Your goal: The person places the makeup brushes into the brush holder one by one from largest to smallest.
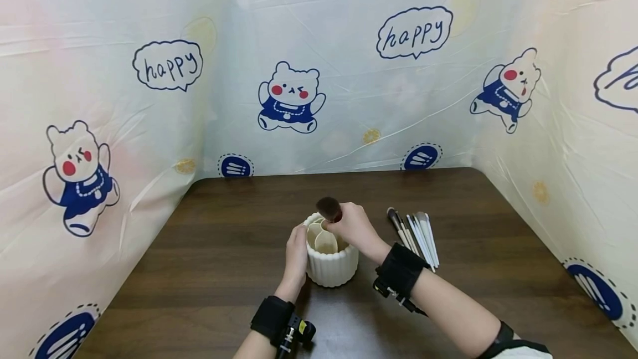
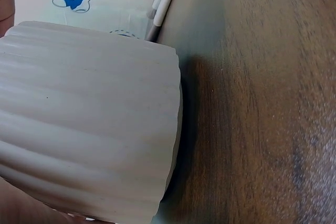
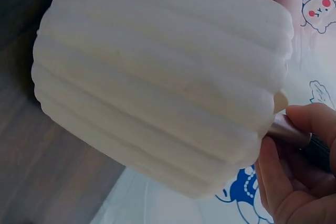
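A cream-white ribbed makeup brush holder (image 1: 333,270) with inner dividers stands upright on the table. My left hand (image 1: 296,256) grips its left side; in the left wrist view the ribbed wall of the holder (image 2: 89,114) fills the space between the digits. Over the holder's opening, my right hand (image 1: 360,231) pinches a makeup brush (image 1: 329,209) with a fluffy dark brown head, bristles up. The right wrist view shows thumb and fingers around the metal ferrule of the brush (image 3: 287,131), right at the holder's rim. The handle's lower part is hidden in the holder.
Several more makeup brushes (image 1: 422,234), with pale handles, lie side by side on the brown wooden table (image 1: 224,254), right of the holder. A printed plastic sheet (image 1: 344,82) with cartoon bears rises along the table's back and sides.
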A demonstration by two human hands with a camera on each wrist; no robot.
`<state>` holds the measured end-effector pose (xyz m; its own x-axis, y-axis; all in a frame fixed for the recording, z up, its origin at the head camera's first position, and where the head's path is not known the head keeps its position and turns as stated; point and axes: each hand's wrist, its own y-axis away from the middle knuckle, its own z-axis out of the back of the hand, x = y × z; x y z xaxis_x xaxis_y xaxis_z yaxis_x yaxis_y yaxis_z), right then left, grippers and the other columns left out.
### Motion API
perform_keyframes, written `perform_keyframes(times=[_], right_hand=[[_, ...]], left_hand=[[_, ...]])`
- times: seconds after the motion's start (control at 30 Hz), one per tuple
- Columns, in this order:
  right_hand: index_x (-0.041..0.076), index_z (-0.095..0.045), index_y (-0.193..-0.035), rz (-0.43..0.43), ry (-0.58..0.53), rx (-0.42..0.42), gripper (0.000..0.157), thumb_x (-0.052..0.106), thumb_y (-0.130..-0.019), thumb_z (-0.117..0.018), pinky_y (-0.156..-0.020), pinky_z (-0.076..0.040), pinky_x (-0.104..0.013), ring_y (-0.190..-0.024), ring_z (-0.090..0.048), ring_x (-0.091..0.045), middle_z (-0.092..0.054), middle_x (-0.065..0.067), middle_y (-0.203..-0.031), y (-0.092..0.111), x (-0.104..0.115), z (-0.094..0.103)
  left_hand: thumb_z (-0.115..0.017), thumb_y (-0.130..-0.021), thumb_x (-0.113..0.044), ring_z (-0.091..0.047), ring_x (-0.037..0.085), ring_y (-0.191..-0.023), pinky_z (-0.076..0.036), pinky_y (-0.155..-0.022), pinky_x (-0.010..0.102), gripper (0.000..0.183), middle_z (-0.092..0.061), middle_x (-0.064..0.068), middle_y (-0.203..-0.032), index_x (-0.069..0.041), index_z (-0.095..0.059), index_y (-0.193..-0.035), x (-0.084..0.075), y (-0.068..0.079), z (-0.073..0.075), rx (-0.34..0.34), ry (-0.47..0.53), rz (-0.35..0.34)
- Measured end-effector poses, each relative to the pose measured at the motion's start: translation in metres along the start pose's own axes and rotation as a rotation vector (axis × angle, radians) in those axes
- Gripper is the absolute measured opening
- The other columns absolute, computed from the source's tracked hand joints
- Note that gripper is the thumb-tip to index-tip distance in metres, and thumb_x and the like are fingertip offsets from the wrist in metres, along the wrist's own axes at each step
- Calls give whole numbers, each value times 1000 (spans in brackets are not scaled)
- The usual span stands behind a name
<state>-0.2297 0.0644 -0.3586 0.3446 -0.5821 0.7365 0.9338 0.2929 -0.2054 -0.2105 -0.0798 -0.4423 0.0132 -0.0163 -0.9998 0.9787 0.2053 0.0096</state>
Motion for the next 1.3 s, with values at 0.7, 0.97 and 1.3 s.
perform_keyframes(times=[0.7, 0.97, 1.3], right_hand=[[9, -51, -59, 44, 102, -6, 29, 12, -76, -75, -55, -35, -21, -53, -39, -9, -41, 5, -55, -1, 5, 6], [5, -66, -75, -38, 66, 20, 18, 17, -74, -79, -59, -42, -23, -60, -50, -11, -62, -2, -66, -1, 4, 10], [2, -70, -89, -34, 101, 134, 26, 21, -74, -80, -67, -50, -25, -74, -63, -14, -71, -7, -83, -6, 0, 28]], left_hand=[[-30, -102, -36, -32, 36, -140, -26, -113, 55, 53, -36, 18, -151, -4, -38, -144, -3, 3, -1, 7, 12, 4], [-31, -102, -35, -36, 36, -137, -29, -112, 54, 52, -40, 19, -148, -3, -41, -142, -3, 3, -1, -3, 11, -2], [-32, -102, -33, -39, 34, -135, -30, -112, 51, 49, -44, 18, -145, -3, -44, -139, -1, 1, -2, -28, 10, -7]])
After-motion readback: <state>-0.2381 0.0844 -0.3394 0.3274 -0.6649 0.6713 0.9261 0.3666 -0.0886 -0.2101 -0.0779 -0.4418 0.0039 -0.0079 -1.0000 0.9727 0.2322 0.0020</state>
